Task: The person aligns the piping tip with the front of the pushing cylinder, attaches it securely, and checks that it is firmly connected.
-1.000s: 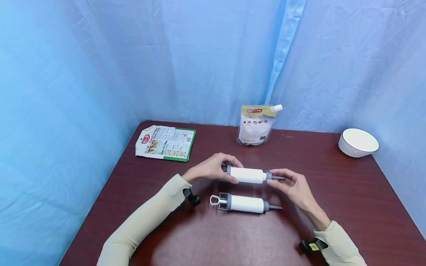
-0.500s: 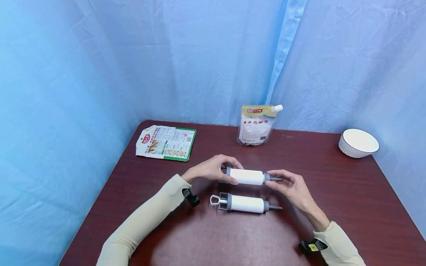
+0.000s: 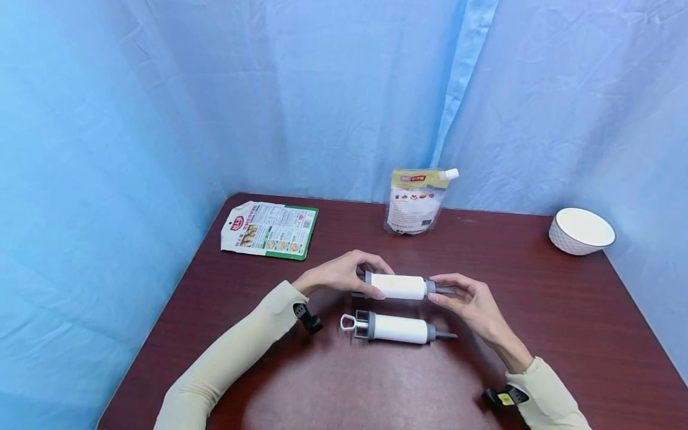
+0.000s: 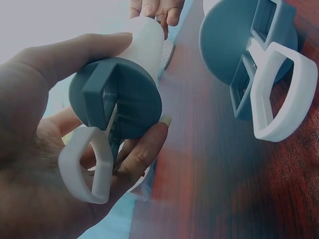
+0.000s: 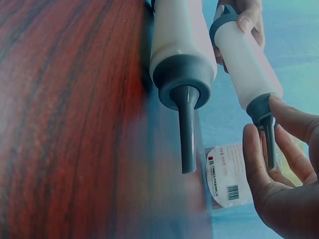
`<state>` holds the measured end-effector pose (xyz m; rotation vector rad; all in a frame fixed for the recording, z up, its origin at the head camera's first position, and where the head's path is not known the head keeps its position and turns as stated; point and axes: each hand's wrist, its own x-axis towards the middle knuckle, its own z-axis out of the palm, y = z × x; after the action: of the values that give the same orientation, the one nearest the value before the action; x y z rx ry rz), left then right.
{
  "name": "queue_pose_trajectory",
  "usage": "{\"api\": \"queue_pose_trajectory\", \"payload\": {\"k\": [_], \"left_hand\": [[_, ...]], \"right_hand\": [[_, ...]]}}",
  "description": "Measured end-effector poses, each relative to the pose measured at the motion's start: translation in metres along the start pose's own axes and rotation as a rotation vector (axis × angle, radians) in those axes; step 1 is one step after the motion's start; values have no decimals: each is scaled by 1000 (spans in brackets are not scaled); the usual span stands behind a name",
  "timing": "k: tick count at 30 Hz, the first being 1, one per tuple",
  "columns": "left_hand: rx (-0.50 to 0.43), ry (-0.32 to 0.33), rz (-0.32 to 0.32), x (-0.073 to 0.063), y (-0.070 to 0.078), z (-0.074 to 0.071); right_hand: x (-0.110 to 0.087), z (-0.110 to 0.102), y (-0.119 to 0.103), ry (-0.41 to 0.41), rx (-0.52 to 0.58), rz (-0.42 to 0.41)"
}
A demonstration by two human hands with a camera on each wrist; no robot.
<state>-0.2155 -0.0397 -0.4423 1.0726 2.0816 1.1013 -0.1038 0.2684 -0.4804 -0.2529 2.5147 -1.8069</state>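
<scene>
A white pastry syringe (image 3: 398,286) with grey end fittings lies level between both hands, above the table. Its back end is in the grip of the left hand (image 3: 344,272); the left wrist view shows thumb and fingers round the grey flange (image 4: 144,102), with the white pull ring (image 4: 102,169) near the palm. At the other end, the right hand (image 3: 475,301) pinches the grey nozzle cap (image 5: 259,107), from which a slim grey nozzle (image 5: 270,147) points out between the fingers. A second, matching pastry syringe (image 3: 400,329) rests on the table just nearer the body, its nozzle to the right.
Behind the hands a spouted pouch (image 3: 414,206) with a white cap stands upright. A flat white and green packet (image 3: 269,230) lies at the back left of the dark red table (image 3: 344,382). At the back right is a white bowl (image 3: 570,239). Blue curtains (image 3: 333,95) surround the table.
The right hand has shifted slightly left, and the nozzle cap now sits against the barrel where a white neck showed before. The left hand stays nearly still.
</scene>
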Motion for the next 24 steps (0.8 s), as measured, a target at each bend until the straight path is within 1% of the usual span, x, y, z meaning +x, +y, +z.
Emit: {"api": "queue_pose_trajectory", "payload": {"k": [4,8,12,15,24], "left_hand": [[-6,-7,1,0,-1,0],[-32,-13,7,0,-3,-1],[-55,-13,0,1,-4,0],[-63,-7,-7,1,-6,2],[-61,17,-7,0,-9,7]], "right_hand": [[0,0,0,-4,8,-11],[0,0,0,-4,25,-34],[0,0,0,-2,45,-48],[1,0,1,1,41,-49],[0,1,3,1,-17,12]]}}
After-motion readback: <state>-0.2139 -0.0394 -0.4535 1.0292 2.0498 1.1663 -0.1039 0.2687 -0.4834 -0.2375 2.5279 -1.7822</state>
